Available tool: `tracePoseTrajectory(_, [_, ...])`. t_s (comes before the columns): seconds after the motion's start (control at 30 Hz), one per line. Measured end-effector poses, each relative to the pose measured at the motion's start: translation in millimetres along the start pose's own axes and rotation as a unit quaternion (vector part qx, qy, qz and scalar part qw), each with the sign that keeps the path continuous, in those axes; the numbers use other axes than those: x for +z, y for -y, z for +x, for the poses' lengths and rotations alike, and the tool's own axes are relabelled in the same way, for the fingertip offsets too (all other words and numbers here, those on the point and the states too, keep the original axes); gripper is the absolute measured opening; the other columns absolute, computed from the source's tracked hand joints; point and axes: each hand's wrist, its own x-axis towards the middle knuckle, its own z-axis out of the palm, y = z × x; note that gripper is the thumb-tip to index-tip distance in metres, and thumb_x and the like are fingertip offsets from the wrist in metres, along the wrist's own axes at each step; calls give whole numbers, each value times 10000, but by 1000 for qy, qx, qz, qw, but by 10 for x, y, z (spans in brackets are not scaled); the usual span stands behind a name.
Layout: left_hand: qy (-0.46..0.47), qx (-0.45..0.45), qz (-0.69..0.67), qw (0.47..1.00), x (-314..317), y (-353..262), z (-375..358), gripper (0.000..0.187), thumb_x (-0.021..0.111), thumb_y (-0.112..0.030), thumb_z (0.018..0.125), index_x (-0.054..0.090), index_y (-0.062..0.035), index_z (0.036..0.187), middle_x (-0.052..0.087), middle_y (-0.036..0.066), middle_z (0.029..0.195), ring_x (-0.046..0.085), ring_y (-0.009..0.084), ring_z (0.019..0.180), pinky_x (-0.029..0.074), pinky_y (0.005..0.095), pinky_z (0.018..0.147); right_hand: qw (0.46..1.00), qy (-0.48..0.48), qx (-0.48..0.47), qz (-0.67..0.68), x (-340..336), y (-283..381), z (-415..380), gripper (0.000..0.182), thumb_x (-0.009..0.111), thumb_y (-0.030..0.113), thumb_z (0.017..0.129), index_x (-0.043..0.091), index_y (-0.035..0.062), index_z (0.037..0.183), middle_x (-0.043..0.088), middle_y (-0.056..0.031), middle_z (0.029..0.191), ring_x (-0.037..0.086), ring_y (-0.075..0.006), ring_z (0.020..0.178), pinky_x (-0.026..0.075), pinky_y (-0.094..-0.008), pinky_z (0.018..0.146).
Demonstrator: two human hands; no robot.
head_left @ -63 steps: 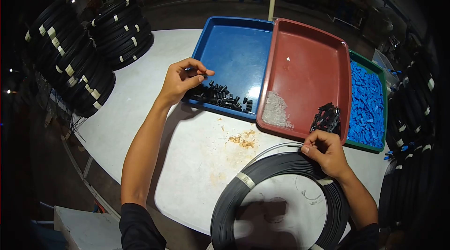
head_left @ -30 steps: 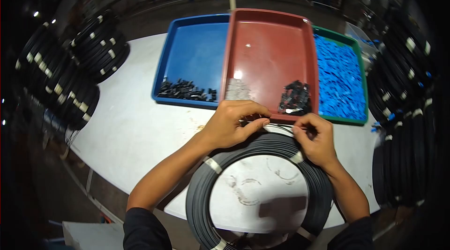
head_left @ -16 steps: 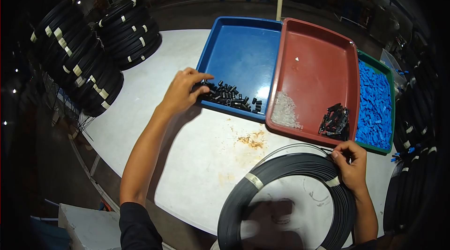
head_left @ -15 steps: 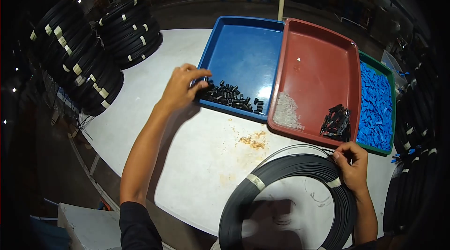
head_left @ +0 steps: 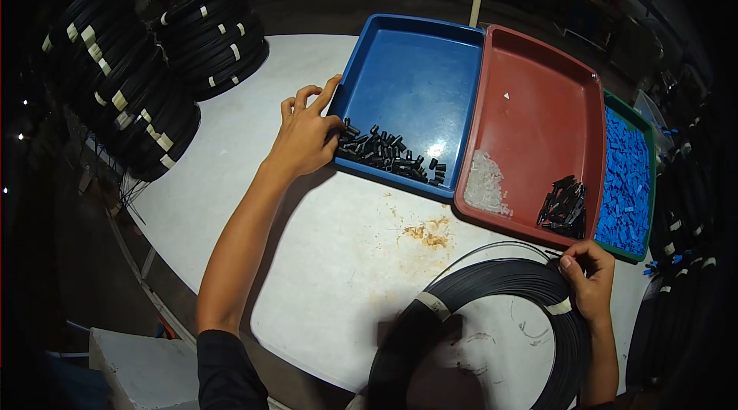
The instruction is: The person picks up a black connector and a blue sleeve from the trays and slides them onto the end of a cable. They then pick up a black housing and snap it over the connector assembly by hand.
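Note:
My left hand [head_left: 306, 132] is at the left edge of the blue tray [head_left: 407, 179], fingers spread and apart, the thumb by the small black tubular pieces [head_left: 380, 150] heaped along the tray's near side. Nothing shows in its fingers. On the right, my right hand [head_left: 590, 281] pinches the loose wire end [head_left: 555, 252] of a black wire coil [head_left: 492, 278] between thumb and fingertips. Pale tape bands [head_left: 433, 304] wrap the coil, which lies at the table's near edge, partly in shadow.
Beside the blue tray, a red tray [head_left: 530, 95] holds clear pieces [head_left: 486, 185] and black connectors [head_left: 563, 206]. A green tray [head_left: 633, 255] holds blue pieces [head_left: 624, 179]. Stacked black coils [head_left: 215, 41] stand at left; more coils [head_left: 676, 287] sit at right. Brown stains [head_left: 427, 235] mark the white table [head_left: 323, 272].
My left hand has drawn slightly back toward the blue tray's left rim, and its fingers have spread. My right hand keeps its pinch on the wire. The view has shifted a little.

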Motion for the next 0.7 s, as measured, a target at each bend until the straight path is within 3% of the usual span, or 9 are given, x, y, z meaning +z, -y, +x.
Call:
tracePoseTrajectory(0.1, [24,-23,-44,998,-11,-57,15,389,644,1,748,820,-161,1055,256,56,1695,307,368,1437,247,488,1157,1000,-2,-2,-3,8,20,-5,81,720,41,891,656,12,853,617,19,771,473,-33,680,370,-207,620])
tracePoseTrajectory(0.27, [-53,-51,-109,991,-5,-1,79,455,631,43,799,761,-168,1180,281,47,1688,302,365,1438,232,492,1166,1000,6,0,-2,10,39,-3,88,723,45,894,655,10,850,611,20,772,474,-36,682,374,-209,625])
tracePoseTrajectory(0.5, [-53,-32,-59,996,-59,-96,157,321,681,25,790,787,-122,1054,423,55,1612,365,350,1401,261,469,1143,1000,5,-6,-4,18,42,1,84,719,40,896,655,8,851,618,15,775,482,-41,686,380,-213,629])
tracePoseTrajectory(0.57, [-33,11,-80,996,-17,-99,189,338,717,16,770,786,-139,1062,506,11,1557,413,314,1351,257,456,1137,1000,6,2,2,17,47,-2,84,719,39,896,655,7,851,622,12,780,488,-42,691,382,-212,632])
tracePoseTrajectory(0.6, [-49,31,-81,995,-13,-142,194,346,737,9,758,788,-131,1070,645,11,1403,481,273,1276,283,429,1104,1000,6,2,2,15,44,-3,84,719,39,896,655,7,851,622,12,780,488,-42,691,382,-212,632])
tracePoseTrajectory(0.63, [-50,31,-82,995,-5,-161,213,346,737,9,758,788,-131,1070,645,11,1403,481,273,1276,283,429,1104,1000,7,3,3,13,39,-1,83,719,38,896,655,6,852,622,12,781,490,-42,693,383,-213,633])
tracePoseTrajectory(0.7, [-7,52,-67,996,16,-197,250,321,747,-8,764,795,-127,1058,733,28,1222,527,255,1179,313,408,1056,1000,8,4,3,6,34,2,82,719,37,896,656,5,853,623,11,782,491,-42,694,385,-213,635])
